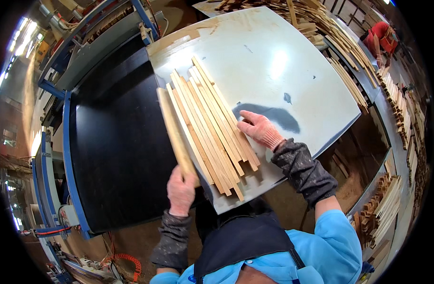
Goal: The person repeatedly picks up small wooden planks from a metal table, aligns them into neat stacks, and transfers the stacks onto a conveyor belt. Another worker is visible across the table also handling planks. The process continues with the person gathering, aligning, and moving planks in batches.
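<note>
Presently pinching a long, smooth board with fingers of left hand, beside straight, square-edged wooden strips on glossy surface. Holding fingers of right hand loosely parted, near strips' right edge.

Left hand and right hand, gloved: two. Dark sleeve covers: two. Wooden board in the left hand: one. White-topped bench: one. Wooden strips side by side on it, centre: about ten; overlap prevents an exact count. Orange coiled hose, lower left: one. Co-worker, upper right: one. Piled strips, right side: too numerous to count.
</note>
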### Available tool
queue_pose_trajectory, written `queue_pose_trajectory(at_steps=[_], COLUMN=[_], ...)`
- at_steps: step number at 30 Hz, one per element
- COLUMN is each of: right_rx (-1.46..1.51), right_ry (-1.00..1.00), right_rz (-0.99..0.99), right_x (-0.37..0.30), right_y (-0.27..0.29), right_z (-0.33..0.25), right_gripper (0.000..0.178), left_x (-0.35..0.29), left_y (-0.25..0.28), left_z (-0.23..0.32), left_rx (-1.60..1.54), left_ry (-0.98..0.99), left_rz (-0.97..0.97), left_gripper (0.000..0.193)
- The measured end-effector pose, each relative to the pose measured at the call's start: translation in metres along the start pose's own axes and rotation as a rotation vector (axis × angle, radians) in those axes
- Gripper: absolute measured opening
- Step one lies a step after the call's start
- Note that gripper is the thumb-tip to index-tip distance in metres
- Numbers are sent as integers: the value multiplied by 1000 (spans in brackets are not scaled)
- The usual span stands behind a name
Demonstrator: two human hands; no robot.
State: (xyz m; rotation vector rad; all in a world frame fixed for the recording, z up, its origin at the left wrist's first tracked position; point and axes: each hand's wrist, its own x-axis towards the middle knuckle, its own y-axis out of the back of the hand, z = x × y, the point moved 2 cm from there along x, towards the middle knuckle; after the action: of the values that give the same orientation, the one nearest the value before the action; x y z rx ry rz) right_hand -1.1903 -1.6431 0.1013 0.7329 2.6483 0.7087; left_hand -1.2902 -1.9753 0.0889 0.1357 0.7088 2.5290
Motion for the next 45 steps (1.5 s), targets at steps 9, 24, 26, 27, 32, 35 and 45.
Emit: queue_pose_trajectory(at_steps=[9,24,26,27,32,35,45], right_rx=[-349,-177,-123,-91,-164,-274,283], right_ry=[-84,253,257,261,213,144,313], right_rz=[-13,-244,-284,-293,-381,-365,-799], right_x=[30,-20,-17,-18,-16,-16,-75], right_y=[-36,-106,-120,-124,-127,-130,-81], right_z=[-45,-78,-93,-98,-108,-106,-53], right_gripper=[61,66,68,68,72,80,31], left_x=[5,-79,-94,-106,-175,-218,-197], left_y=[-22,47,55,50,-14,-60,-115], left_z=[10,25,35,42,87,100,132], left_rx=[110,426,504,531,287,-7,-518], left_ry=[-53,392,458,445,15,118,-53], left_rz=[-55,189,248,306,885,975,398], left_gripper=[71,85,86,80,51,44,28])
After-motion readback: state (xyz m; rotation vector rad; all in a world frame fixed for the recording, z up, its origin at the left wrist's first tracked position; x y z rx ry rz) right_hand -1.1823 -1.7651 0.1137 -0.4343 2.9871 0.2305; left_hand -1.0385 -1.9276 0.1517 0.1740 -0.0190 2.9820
